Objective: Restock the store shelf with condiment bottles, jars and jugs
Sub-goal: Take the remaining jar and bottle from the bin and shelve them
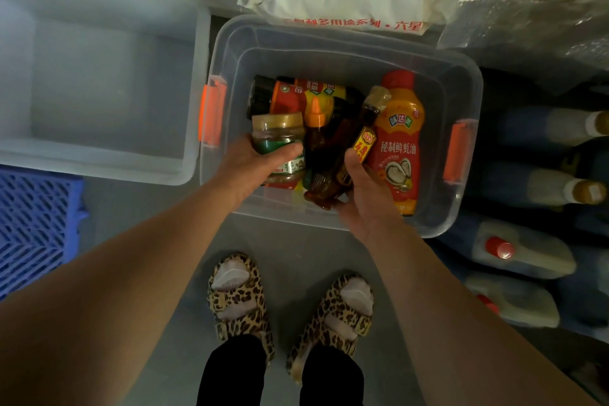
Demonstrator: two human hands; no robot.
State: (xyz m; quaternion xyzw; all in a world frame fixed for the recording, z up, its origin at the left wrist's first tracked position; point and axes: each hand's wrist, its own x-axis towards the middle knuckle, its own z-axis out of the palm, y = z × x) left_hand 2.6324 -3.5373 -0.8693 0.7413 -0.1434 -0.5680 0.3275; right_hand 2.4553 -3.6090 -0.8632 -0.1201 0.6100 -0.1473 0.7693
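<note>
A person stands over a clear storage bin [342, 43] on the floor, both hands down among the condiments still waiting to go on the store shelf. The left hand [253, 168] has its fingers curled round a squat jar with a tan lid [278, 135] at the near left of the bin, while the right hand [365, 191] grips a slim dark sauce bottle [333, 155] lying slantwise across the heap, thumb up beside its red and yellow label. A large orange oyster sauce bottle [400, 142] lies flat just to the right of that hand, and a dark bottle with a red label [296, 95] lies crosswise at the back. An empty clear bin [99, 82] sits to the left, a blue crate [36, 227] nearer the camera, and big jugs [520, 250] lie in rows on the right. The risk, by the look of it, is in the lift: the bottles overlap, so pulling two out at once could drag a neighbour, knock glass on glass, or let the slanted bottle slip from a one-handed hold.
</note>
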